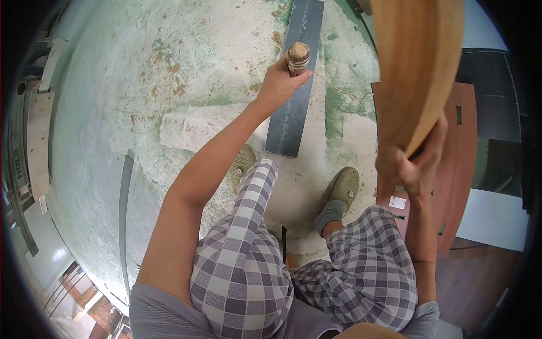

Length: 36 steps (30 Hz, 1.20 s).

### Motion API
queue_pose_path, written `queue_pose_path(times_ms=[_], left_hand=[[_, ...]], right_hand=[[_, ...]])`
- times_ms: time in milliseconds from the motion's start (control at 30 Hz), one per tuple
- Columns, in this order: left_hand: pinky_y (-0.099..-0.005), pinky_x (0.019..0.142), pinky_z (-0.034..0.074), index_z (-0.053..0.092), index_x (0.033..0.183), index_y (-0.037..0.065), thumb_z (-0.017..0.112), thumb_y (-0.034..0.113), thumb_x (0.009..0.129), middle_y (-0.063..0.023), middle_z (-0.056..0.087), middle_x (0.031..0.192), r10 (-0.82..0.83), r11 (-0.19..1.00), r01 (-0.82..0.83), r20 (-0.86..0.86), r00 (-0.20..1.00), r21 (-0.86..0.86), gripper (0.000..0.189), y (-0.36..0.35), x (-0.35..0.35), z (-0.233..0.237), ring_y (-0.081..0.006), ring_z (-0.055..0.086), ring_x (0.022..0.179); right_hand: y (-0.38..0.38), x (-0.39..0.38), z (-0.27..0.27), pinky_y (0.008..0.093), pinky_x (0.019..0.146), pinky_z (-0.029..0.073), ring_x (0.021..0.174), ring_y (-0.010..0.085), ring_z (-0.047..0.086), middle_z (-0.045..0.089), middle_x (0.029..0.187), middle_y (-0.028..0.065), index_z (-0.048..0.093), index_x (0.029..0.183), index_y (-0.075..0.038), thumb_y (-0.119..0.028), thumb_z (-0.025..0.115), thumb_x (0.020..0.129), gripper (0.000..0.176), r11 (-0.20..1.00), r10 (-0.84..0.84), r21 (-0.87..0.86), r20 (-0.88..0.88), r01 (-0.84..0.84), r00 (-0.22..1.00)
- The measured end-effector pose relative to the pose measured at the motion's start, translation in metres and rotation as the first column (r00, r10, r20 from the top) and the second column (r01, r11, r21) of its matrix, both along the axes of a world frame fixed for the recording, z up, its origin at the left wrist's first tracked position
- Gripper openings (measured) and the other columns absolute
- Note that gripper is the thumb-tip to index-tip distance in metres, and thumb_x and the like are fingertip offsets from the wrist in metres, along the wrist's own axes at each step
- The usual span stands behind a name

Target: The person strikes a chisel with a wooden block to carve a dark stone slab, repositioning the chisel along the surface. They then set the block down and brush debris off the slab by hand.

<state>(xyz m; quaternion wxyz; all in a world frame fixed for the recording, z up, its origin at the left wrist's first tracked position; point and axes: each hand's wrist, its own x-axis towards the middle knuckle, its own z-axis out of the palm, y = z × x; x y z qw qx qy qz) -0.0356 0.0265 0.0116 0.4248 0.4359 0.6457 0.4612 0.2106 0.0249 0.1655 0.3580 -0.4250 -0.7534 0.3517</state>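
My left hand (279, 85) is closed around a short stubby piece with a tan, rounded end (298, 53) and pale bands round its side; I cannot tell its kind. A thin straw-coloured strand (336, 88) sticks out to the right behind it. Below that hand, a long dark grey strip (287, 127) with a pale jagged mark down its middle lies on the floor. My right hand (416, 161) grips the lower end of a wide, curved wooden piece (420, 62), which rises toward the camera and past the top edge.
Pale, worn floor (186, 73) with green patches spreads around my feet, in clogs (345, 185). At right lies a reddish-brown board (460, 164) with slots, beside dark and white panels (491, 217). A narrow grey strip (124, 209) lies at left, near stacked boards (38, 147).
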Motion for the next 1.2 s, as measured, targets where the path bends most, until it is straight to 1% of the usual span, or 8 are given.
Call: queue_pose_path(times_ms=[33,133,400,467,567,833,1033,1200], left_hand=[[-0.0309,0.077,0.048,0.054,0.112,0.004,0.067,0.021,0.08,-0.0094,0.064,0.095,-0.013,0.999,0.012,0.033,0.999,0.037,0.039,-0.001,0.0,0.0,-0.0173,0.061,0.087],[-0.0311,0.077,0.047,0.054,0.112,0.004,0.067,0.021,0.08,-0.0109,0.065,0.094,-0.025,0.999,0.026,-0.019,1.0,0.048,0.038,0.0,0.001,0.003,-0.0177,0.061,0.087],[-0.0317,0.076,0.047,0.054,0.107,0.003,0.067,0.021,0.08,-0.0118,0.065,0.09,0.008,0.997,0.0,-0.103,0.995,0.074,0.035,0.007,-0.007,0.002,-0.0192,0.062,0.084],[-0.0282,0.067,0.048,0.061,0.085,0.003,0.068,0.027,0.079,-0.0056,0.064,0.076,0.108,0.981,-0.095,-0.067,0.992,0.167,0.026,0.013,-0.005,0.004,-0.0139,0.06,0.071],[-0.0317,0.076,0.047,0.055,0.107,0.004,0.069,0.025,0.079,-0.011,0.065,0.094,0.05,0.993,-0.046,-0.038,0.998,0.111,0.038,0.019,-0.005,0.014,-0.0184,0.061,0.085],[-0.0336,0.076,0.047,0.053,0.108,0.005,0.066,0.026,0.079,-0.0115,0.064,0.089,-0.056,0.976,0.068,-0.067,0.996,0.204,0.038,0.033,0.006,-0.002,-0.0237,0.061,0.083],[-0.0338,0.075,0.046,0.054,0.104,0.007,0.064,0.026,0.08,-0.0094,0.063,0.086,-0.084,0.988,0.098,-0.123,0.989,0.118,0.033,0.03,0.007,0.003,-0.0227,0.06,0.08],[-0.0323,0.075,0.047,0.054,0.102,0.007,0.065,0.024,0.079,-0.008,0.063,0.084,-0.054,0.993,0.059,-0.055,0.997,0.106,0.03,0.028,0.01,0.007,-0.0205,0.06,0.079]], right_hand=[[0.004,0.005,-0.011,0.0352,0.091,0.043,0.106,0.0254,0.054,0.051,0.118,0.0181,0.029,0.135,-0.002,-0.029,0.072,0.063,0.088,0.996,0.086,0.01,0.056,-0.086,0.995],[0.006,-0.015,-0.009,0.0393,0.091,0.044,0.105,0.034,0.057,0.055,0.115,0.0216,0.035,0.132,-0.006,-0.025,0.069,0.067,0.075,0.935,0.192,-0.353,0.502,-0.003,0.843],[0.007,0.012,-0.025,0.0404,0.091,0.044,0.107,0.0358,0.056,0.056,0.114,0.0236,0.037,0.132,-0.005,-0.029,0.065,0.071,0.071,0.963,0.089,-0.269,0.378,0.017,0.921],[0.011,0.014,-0.028,0.04,0.091,0.044,0.106,0.0342,0.057,0.056,0.115,0.0236,0.037,0.132,-0.005,-0.03,0.064,0.07,0.073,0.96,0.007,-0.263,0.365,0.096,0.931],[0.014,0.014,-0.029,0.0399,0.092,0.044,0.106,0.0335,0.057,0.057,0.115,0.0225,0.036,0.133,-0.005,-0.03,0.064,0.07,0.074,0.968,0.002,-0.237,0.356,0.088,0.934],[0.012,0.012,-0.03,0.0403,0.096,0.04,0.113,0.031,0.052,0.053,0.121,0.0204,0.037,0.134,-0.004,-0.04,0.064,0.069,0.079,0.947,0.031,-0.304,0.41,0.105,0.912],[0.023,0.018,-0.006,0.0341,0.097,0.036,0.114,0.0225,0.048,0.049,0.124,0.0157,0.037,0.133,-0.001,-0.017,0.066,0.069,0.072,0.992,-0.037,-0.116,0.178,0.059,0.983],[0.032,0.026,0.028,0.0325,0.083,0.047,0.096,0.0222,0.056,0.051,0.109,0.0146,0.033,0.132,0.0,-0.028,0.056,0.079,0.064,0.962,-0.199,0.146,-0.214,0.232,0.956]])
